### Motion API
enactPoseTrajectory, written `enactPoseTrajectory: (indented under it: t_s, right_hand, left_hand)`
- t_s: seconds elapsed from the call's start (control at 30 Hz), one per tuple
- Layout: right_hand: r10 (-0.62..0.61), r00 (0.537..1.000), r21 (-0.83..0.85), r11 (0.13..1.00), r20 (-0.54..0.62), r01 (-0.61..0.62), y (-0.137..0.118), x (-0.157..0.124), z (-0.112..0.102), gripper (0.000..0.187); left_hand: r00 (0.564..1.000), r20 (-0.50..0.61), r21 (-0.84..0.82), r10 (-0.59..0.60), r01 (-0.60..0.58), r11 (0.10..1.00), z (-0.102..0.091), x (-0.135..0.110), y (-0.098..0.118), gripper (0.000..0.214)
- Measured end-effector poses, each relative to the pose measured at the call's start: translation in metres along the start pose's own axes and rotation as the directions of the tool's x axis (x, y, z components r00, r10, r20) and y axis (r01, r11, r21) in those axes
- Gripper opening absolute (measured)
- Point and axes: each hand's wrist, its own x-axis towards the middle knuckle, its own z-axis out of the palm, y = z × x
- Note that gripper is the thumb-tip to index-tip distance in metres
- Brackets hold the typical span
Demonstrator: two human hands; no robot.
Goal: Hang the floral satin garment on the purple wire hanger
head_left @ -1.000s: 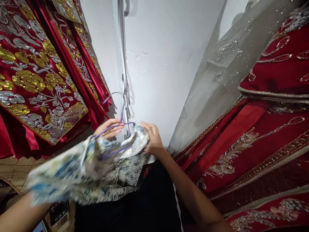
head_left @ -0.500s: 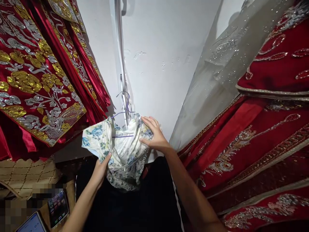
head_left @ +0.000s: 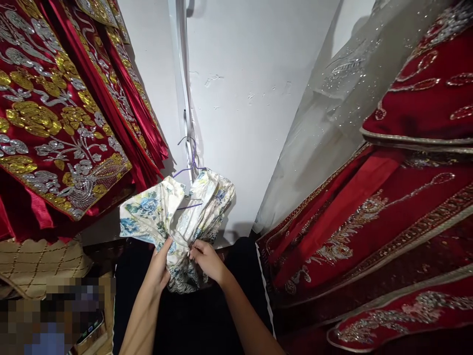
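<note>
Left hand (head_left: 159, 265), right hand (head_left: 207, 260) — grip clasping floral garment (head_left: 148, 209) around purple hanger (head_left: 194, 159), red embroidered garments (head_left: 66, 123) flanking, pale wall (head_left: 240, 128) behind

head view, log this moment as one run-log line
left hand: gripping white blue-floral fabric garment | right hand: pinching garment's front | garment: on thin purple hook-topped hanger

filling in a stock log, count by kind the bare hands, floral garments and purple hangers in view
Bare hands, left hand and right hand: 2
Floral garment: 1
Purple hanger: 1
Total: 4
</note>
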Motion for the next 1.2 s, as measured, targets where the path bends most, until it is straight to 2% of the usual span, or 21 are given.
enactPoseTrajectory:
  t_s: [0.1,0.2,0.27,0.33,0.37,0.4,0.47,0.5,0.53,0.6,0.63,0.7,0.77,0.83,0.93,0.97,1.03,1.13,1.2]
  right_hand:
    - [0.027,1.000,0.069,0.997,-0.003,-0.027,0.001,0.001,0.002,0.019]
    - [-0.018,0.997,0.032,0.999,-0.070,0.021,-0.001,-0.002,0.007,0.015]
    - [-0.067,0.992,-0.010,0.998,-0.104,0.066,-0.003,-0.004,0.008,0.017]
    - [-0.065,0.987,-0.026,0.998,-0.150,0.062,-0.003,-0.006,0.006,0.021]
    - [-0.044,0.980,-0.021,0.999,-0.195,0.040,-0.002,-0.006,0.004,0.023]
    - [-0.017,0.968,-0.010,1.000,-0.252,0.015,-0.001,-0.005,0.003,0.025]
    - [0.029,0.939,0.023,0.999,-0.342,-0.022,0.003,-0.003,0.001,0.028]
    - [0.044,0.931,0.042,0.999,-0.361,-0.030,0.005,-0.002,0.002,0.029]
    - [0.051,0.934,0.056,0.998,-0.353,-0.033,0.006,-0.001,0.003,0.029]
    - [0.048,0.956,0.068,0.997,-0.288,-0.029,0.005,-0.001,0.009,0.027]
    - [0.045,0.967,0.077,0.997,-0.252,-0.026,0.004,-0.002,0.012,0.025]
    - [0.038,0.974,0.106,0.994,-0.223,-0.014,-0.001,-0.002,0.016,0.023]
    - [0.027,0.967,0.176,0.984,-0.254,0.019,-0.014,0.000,0.013,0.024]
    - [0.010,0.950,0.268,0.960,-0.313,0.078,-0.038,0.009,0.002,0.024]
    - [-0.018,0.914,0.350,0.920,-0.405,0.174,-0.094,0.034,-0.027,0.025]
    - [-0.062,0.918,0.355,0.910,-0.391,0.213,-0.114,0.044,-0.037,0.024]
    - [-0.154,0.902,0.352,0.884,-0.404,0.308,-0.150,0.060,-0.050,0.022]
    - [-0.238,0.891,0.336,0.863,-0.385,0.376,-0.178,0.070,-0.054,0.022]
    - [-0.263,0.899,0.320,0.869,-0.349,0.378,-0.181,0.066,-0.051,0.022]
  left_hand:
    - [0.999,-0.012,-0.055,0.046,-0.047,0.997,0.004,-0.001,-0.003,0.064]
    - [0.999,0.013,-0.106,0.052,-0.050,0.993,0.010,-0.003,-0.003,0.059]
    - [0.998,0.023,-0.084,0.064,-0.062,0.995,0.009,-0.003,-0.002,0.055]
    - [0.986,-0.029,0.002,0.163,-0.163,0.987,0.004,-0.002,-0.004,0.052]
    - [0.963,-0.110,0.076,0.245,-0.238,0.968,0.001,-0.002,-0.007,0.053]
    - [0.915,-0.218,0.172,0.339,-0.306,0.936,-0.003,-0.002,-0.011,0.055]
    - [0.766,-0.387,0.396,0.514,-0.366,0.842,-0.007,-0.005,-0.025,0.061]
    - [0.713,-0.394,0.494,0.579,-0.367,0.788,-0.007,-0.008,-0.032,0.060]
    - [0.712,-0.335,0.565,0.617,-0.372,0.736,-0.005,-0.011,-0.040,0.057]
    - [0.800,-0.104,0.604,0.591,-0.421,0.677,0.002,-0.016,-0.054,0.045]
    - [0.841,0.010,0.585,0.541,-0.444,0.679,0.006,-0.017,-0.058,0.038]
    - [0.880,0.160,0.544,0.446,-0.456,0.704,0.015,-0.017,-0.063,0.026]
    - [0.879,0.213,0.562,0.427,-0.468,0.682,0.020,-0.012,-0.063,0.019]
    - [0.848,0.295,0.619,0.441,-0.521,0.587,0.022,-0.007,-0.063,0.021]
    - [0.789,0.447,0.677,0.422,-0.607,0.416,0.020,0.002,-0.066,0.022]
    - [0.779,0.478,0.694,0.406,-0.618,0.368,0.019,0.006,-0.067,0.022]
    - [0.793,0.484,0.750,0.369,-0.593,0.293,0.017,0.012,-0.062,0.020]
    - [0.840,0.489,0.808,0.234,-0.537,0.241,0.021,0.018,-0.028,0.013]
    - [0.817,0.535,0.756,0.217,-0.577,0.308,0.032,0.015,0.012,0.008]
